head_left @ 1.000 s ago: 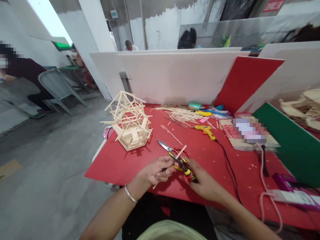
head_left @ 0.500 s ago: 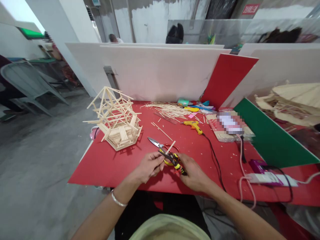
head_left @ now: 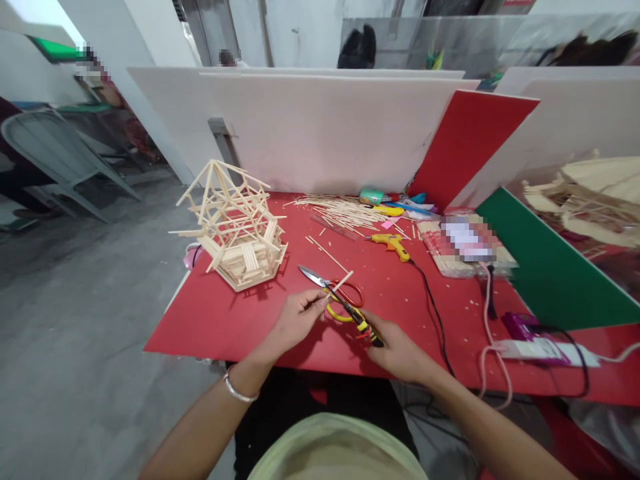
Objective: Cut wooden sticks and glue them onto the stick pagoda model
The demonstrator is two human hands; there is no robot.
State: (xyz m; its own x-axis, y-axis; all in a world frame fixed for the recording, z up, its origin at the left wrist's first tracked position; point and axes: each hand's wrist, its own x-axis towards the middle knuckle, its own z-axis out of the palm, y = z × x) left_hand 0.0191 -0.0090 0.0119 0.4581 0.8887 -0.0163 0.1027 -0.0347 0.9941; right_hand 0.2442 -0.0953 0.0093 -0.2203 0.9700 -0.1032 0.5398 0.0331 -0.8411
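Observation:
My left hand pinches a thin wooden stick near its lower end; the stick slants up to the right. Closed around the black-and-yellow handles of cutting pliers is my right hand. The pliers' dark jaws reach toward my left fingertips and cross close to the stick; whether they touch it I cannot tell. Under and just beyond both hands lie scissors with one red and one yellow loop. To the left stands a many-sided stick model with an open, pointed frame on top.
A yellow glue gun lies right of centre, its black cord trailing toward me. Loose sticks are heaped at the back. A phone rests on packed sticks at right, near a power strip. White boards stand behind.
The view has tilted down slightly. The pliers have turned and drawn a little to the right, with their jaws looking narrower. My left hand still holds the stick.

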